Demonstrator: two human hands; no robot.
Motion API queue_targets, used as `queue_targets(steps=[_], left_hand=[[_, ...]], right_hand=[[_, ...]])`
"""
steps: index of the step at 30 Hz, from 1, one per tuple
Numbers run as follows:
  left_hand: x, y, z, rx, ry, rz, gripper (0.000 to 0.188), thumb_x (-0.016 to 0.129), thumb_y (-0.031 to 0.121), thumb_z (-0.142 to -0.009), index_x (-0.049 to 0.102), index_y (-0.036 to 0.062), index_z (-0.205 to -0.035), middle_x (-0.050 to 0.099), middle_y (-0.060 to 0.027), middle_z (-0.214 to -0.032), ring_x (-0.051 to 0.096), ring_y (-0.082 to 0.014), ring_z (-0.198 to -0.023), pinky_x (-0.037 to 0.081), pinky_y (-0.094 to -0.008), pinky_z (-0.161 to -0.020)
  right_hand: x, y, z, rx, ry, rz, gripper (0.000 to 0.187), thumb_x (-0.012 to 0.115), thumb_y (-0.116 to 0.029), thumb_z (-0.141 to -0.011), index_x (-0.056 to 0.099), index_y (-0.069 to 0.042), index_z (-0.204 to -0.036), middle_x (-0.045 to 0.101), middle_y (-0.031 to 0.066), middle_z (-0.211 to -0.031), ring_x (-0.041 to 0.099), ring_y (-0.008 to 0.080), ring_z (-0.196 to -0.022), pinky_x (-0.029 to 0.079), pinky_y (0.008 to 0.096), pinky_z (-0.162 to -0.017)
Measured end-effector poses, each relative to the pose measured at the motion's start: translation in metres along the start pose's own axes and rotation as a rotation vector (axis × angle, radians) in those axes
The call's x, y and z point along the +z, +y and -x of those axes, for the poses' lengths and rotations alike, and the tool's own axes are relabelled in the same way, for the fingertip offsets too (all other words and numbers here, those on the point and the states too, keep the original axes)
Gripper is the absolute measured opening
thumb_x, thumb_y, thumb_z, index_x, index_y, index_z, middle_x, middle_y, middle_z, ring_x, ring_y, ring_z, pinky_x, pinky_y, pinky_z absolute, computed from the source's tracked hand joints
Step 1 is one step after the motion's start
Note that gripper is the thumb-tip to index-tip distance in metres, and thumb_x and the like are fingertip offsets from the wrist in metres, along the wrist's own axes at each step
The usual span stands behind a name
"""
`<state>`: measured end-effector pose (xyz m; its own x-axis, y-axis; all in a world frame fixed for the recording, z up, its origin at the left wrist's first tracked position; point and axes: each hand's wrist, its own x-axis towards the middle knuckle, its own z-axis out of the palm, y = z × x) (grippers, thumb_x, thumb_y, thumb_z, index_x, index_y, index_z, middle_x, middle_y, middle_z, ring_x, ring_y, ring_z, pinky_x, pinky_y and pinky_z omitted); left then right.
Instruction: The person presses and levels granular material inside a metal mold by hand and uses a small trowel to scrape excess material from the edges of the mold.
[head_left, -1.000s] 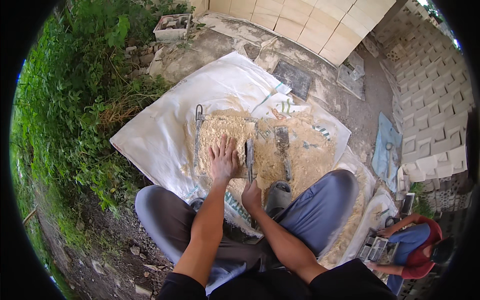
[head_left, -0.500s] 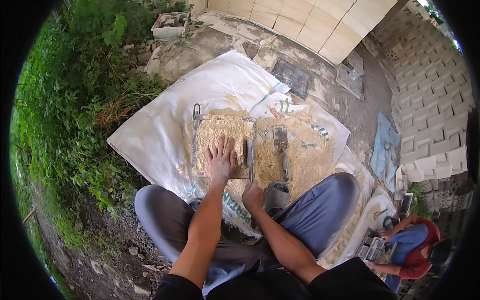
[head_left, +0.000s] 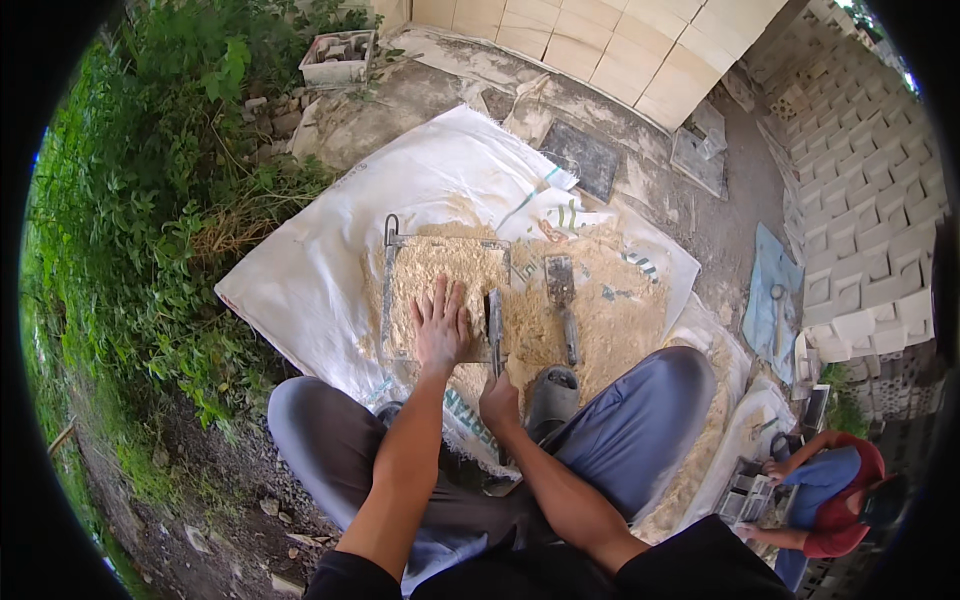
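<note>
A square metal frame (head_left: pixel 388 262) lies on a white woven sack, filled with damp, sandy yellowish material (head_left: pixel 450 258). My left hand (head_left: pixel 440 325) rests flat on that material, its fingers stretched out toward the far side. Closed round the handle of a trowel (head_left: pixel 494 318) is my right hand (head_left: pixel 499 400). The trowel's blade stands on edge at the right part of the frame, just beside my left fingers. To the right of the frame a second flat-bladed tool (head_left: pixel 560 285) lies on loose sandy material, its handle toward me.
The white sack (head_left: pixel 310 260) spreads under the work, with green plants (head_left: pixel 140 240) on its left. Dark square slabs (head_left: pixel 580 160) lie beyond it. Patterned pale blocks (head_left: pixel 860 200) are stacked at right. A person in red (head_left: pixel 850 495) crouches at lower right. A box (head_left: pixel 338 58) stands far left.
The trowel has shifted slightly left and toward me, with its blade turned more on edge. My right hand has moved a little left and nearer to me; my left hand stays on the material.
</note>
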<state>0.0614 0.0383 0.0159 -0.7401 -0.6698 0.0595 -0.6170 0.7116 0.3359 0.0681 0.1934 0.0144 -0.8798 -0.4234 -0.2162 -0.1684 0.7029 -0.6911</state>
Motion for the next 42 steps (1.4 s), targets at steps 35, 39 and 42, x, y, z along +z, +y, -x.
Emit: queue_targets(steps=[35, 39, 42], left_hand=[[0.008, -0.008, 0.001, -0.006, 0.041, -0.048, 0.049, 0.031, 0.034, -0.098, 0.031, 0.0260, -0.146, 0.017, -0.0026, -0.156, 0.019, -0.0317, -0.141, 0.007, -0.0496, -0.116], [-0.004, -0.009, -0.003, 0.043, 0.121, -0.046, 0.048, 0.031, 0.033, -0.098, 0.035, 0.0241, -0.144, 0.022, -0.0057, -0.154, 0.033, -0.0380, -0.133, 0.010, -0.0509, -0.114], [-0.008, 0.000, -0.009, 0.053, 0.168, -0.043, 0.047, 0.033, 0.032, -0.098, 0.036, 0.0238, -0.144, 0.022, -0.0039, -0.154, 0.036, -0.0376, -0.132, 0.012, -0.0512, -0.114]], right_hand=[[-0.020, -0.038, -0.019, -0.106, 0.139, -0.135, 0.035, 0.043, -0.026, -0.098, 0.052, 0.006, -0.088, 0.056, 0.0311, -0.065, 0.057, 0.0496, -0.067, 0.043, 0.0538, -0.057], [-0.059, -0.086, -0.024, -0.099, 0.155, -0.206, 0.036, 0.043, -0.026, -0.098, 0.051, 0.006, -0.084, 0.057, 0.0307, -0.069, 0.057, 0.0492, -0.070, 0.045, 0.0534, -0.062], [-0.033, -0.054, -0.013, -0.136, 0.228, -0.172, 0.029, 0.044, -0.024, -0.097, 0.049, 0.005, -0.095, 0.056, 0.0305, -0.064, 0.058, 0.0484, -0.066, 0.042, 0.0540, -0.055]])
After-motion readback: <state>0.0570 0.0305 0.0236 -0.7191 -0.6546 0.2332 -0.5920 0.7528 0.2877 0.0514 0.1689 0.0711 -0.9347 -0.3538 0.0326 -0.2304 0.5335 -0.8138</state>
